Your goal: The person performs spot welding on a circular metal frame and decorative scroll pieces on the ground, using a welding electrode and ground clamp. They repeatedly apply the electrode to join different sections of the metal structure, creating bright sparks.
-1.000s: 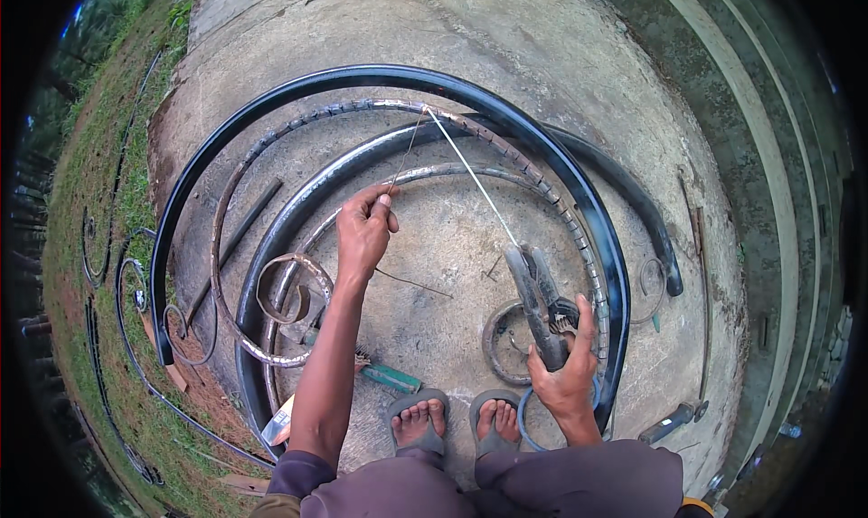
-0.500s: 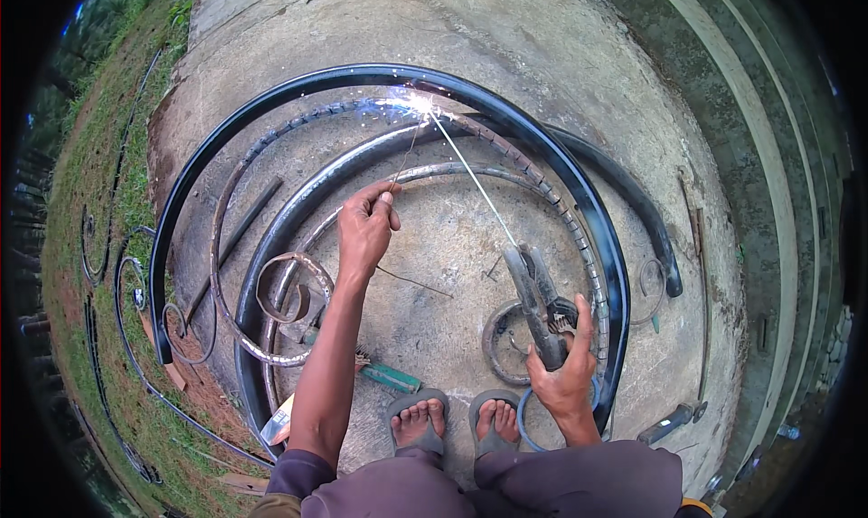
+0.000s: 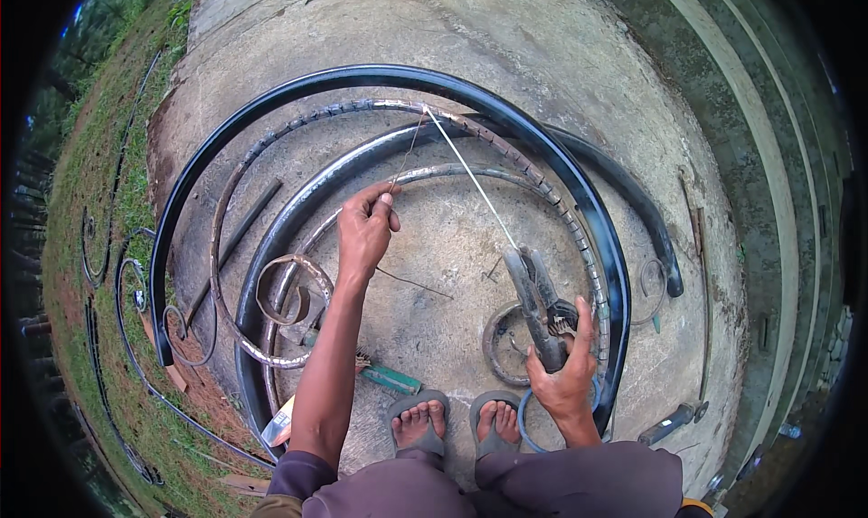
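My right hand (image 3: 568, 373) is closed round a dark welding electrode holder (image 3: 533, 310). Clamped in its jaws is a long pale welding electrode (image 3: 470, 176), its far tip at a curved metal bar (image 3: 346, 109) with many notches across it. No arc or sparks show there. In the fingers of my left hand (image 3: 366, 224) is a thin wire (image 3: 411, 147), pinched and running up to the same spot on the bar. Outside the notched bar arches a larger black curved tube (image 3: 362, 73). Other curved tubes lie inside it.
A green-handled brush (image 3: 391, 379) lies on the concrete (image 3: 434, 265) near my feet. A rusty metal ring (image 3: 312, 269) is beside my left forearm. Further scroll-shaped bars lie on the grass (image 3: 104, 202) at left. An angle grinder-like tool (image 3: 666, 423) sits at lower right.
The bright arc and sparks at the electrode tip have gone out. Both hands, the electrode and the wire stay almost where they were.
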A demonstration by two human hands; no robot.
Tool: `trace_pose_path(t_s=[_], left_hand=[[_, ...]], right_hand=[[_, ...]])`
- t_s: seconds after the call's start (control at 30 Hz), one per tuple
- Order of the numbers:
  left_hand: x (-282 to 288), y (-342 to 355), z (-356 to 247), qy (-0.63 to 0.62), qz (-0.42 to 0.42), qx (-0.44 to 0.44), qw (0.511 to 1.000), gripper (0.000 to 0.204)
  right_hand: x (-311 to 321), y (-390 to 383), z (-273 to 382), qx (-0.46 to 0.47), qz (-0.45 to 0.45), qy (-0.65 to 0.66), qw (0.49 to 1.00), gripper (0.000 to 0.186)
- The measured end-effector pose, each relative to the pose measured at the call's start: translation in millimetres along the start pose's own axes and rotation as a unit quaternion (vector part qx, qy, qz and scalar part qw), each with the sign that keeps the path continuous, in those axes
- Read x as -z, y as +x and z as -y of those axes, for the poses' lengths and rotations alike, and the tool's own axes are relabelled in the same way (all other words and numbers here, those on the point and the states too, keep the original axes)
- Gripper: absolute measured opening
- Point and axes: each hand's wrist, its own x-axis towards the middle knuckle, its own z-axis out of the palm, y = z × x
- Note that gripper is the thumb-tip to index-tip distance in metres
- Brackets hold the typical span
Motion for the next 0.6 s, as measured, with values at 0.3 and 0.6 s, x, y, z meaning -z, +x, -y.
trace_pose_path(t_s=[0.3,0.6], left_hand=[[1.3,-1.3,-3.9,-0.009,-0.002,0.013,1.0,0.025],[2.2,-1.3,-1.5,-0.014,0.002,-0.001,1.0,0.025]], right_hand=[[-1.4,0.4,0.5,-0.015,0.011,0.01,1.0,0.093],[-0.8,-0.9,-3.2,0.011,-0.014,0.0,1.0,0.093]])
